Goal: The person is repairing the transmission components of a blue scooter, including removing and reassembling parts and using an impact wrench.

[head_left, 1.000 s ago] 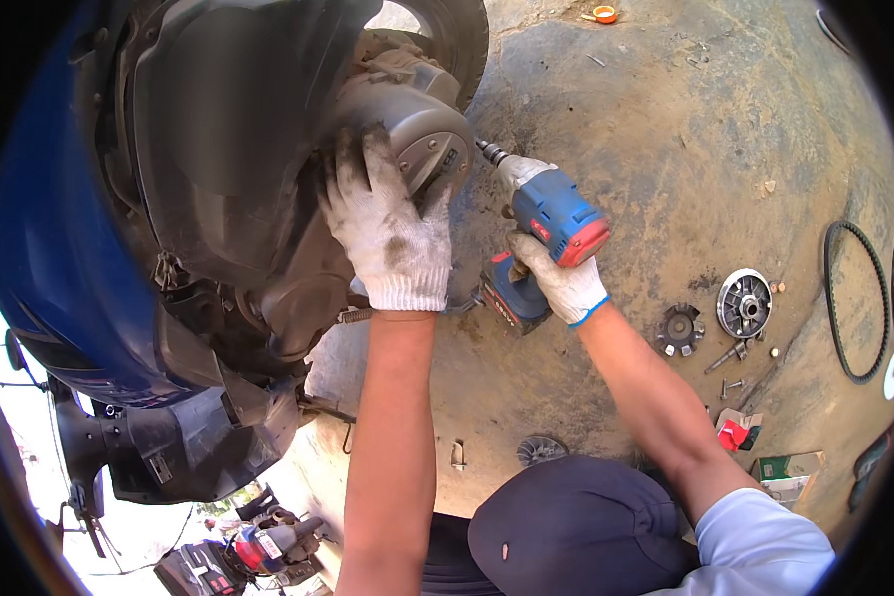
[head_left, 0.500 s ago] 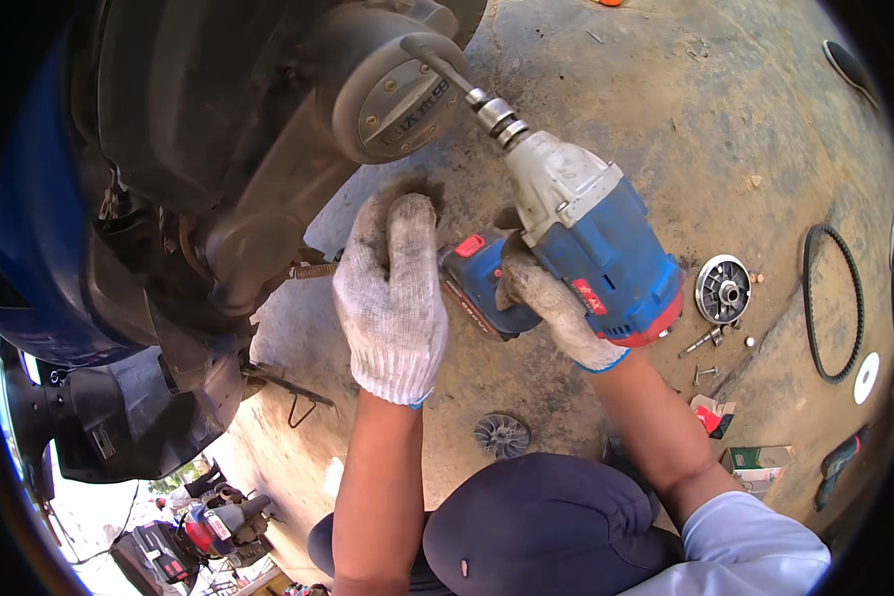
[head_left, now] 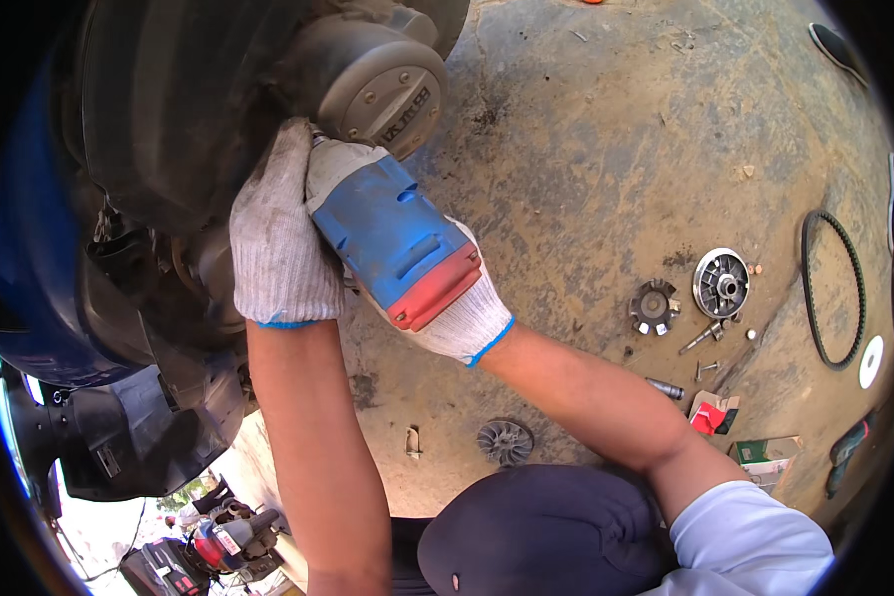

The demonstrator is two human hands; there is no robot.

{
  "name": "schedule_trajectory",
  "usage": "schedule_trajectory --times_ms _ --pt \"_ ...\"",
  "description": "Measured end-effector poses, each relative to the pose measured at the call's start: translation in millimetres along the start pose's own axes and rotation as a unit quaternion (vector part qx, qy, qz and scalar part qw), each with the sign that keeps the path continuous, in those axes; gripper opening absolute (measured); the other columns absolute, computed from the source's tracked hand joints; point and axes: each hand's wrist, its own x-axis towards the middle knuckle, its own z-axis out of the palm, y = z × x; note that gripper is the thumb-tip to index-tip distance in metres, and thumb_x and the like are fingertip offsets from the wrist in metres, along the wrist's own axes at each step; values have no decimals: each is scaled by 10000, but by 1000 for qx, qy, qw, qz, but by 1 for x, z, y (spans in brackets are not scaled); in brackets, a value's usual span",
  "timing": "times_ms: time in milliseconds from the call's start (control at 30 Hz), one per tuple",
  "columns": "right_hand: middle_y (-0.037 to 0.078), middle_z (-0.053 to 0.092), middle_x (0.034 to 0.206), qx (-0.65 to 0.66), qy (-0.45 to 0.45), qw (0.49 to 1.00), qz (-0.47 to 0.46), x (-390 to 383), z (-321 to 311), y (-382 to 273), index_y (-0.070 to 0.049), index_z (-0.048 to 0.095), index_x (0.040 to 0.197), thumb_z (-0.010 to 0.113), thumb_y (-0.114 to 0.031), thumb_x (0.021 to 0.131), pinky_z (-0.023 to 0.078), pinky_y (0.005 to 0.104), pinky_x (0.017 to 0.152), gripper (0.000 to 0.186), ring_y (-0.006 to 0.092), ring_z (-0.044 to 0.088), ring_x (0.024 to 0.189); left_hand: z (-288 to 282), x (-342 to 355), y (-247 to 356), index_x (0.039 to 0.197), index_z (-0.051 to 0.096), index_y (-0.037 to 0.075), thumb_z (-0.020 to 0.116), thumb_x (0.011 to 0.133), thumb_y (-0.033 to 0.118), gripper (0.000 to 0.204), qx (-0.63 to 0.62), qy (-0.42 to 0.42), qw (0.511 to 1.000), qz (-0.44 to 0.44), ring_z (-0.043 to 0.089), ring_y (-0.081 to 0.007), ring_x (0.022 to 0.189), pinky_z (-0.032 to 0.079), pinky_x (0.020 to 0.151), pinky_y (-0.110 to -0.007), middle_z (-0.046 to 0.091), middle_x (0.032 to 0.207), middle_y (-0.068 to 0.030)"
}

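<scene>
My right hand (head_left: pixel 464 320), in a white knit glove, grips the handle of a blue, grey and red cordless impact wrench (head_left: pixel 392 235). The wrench's nose points up and left into the dark engine side of a blue scooter (head_left: pixel 30 248), just below a round grey cover (head_left: pixel 382 84). The bit is hidden. My left hand (head_left: pixel 278 238), also gloved, is wrapped against the left side of the wrench's grey nose, with its fingertips hidden against the engine.
Scattered on the dirty concrete floor at right are a black drive belt (head_left: pixel 832 288), a metal pulley disc (head_left: pixel 720 283), a dark toothed part (head_left: pixel 654 306), loose bolts (head_left: pixel 700 338), a small red box (head_left: pixel 710 415) and a white disc (head_left: pixel 870 361). A small fan wheel (head_left: pixel 505 440) lies near my dark-clad knee (head_left: pixel 546 536).
The wrench has swung from the round cover's face to below and left of it. My left hand rose off the floor onto the wrench's nose.
</scene>
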Motion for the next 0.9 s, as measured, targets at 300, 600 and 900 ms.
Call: schedule_trajectory --times_ms 300,600,900 --pt "106 681 1311 -4 14 999 -39 27 -2 1 -35 571 1380 504 -122 1082 585 376 1002 318 194 684 1166 20 -7 10 1149 700 -9 667 1054 305 330 46 32 998 2 733 -238 891 608 793 -356 757 1009 -152" --pt "87 701 1261 17 49 998 -39 36 -9 -3 -14 562 1400 640 -62 1002 579 356 990 408 198 699 1101 6 17 -4 1104 683 -5 622 1071 344 356 -82 -11 996 -16 723 -268 897 609 804 -386 742 994 -166" --pt "114 725 1230 -7 -43 998 37 29 -20 -34 -13 595 1380 728 -107 937 586 355 953 472 220 726 1060 -1 1 4 1104 650 5 583 1045 308 316 -104 8 994 2 707 -282 860 604 771 -413 711 954 -156"
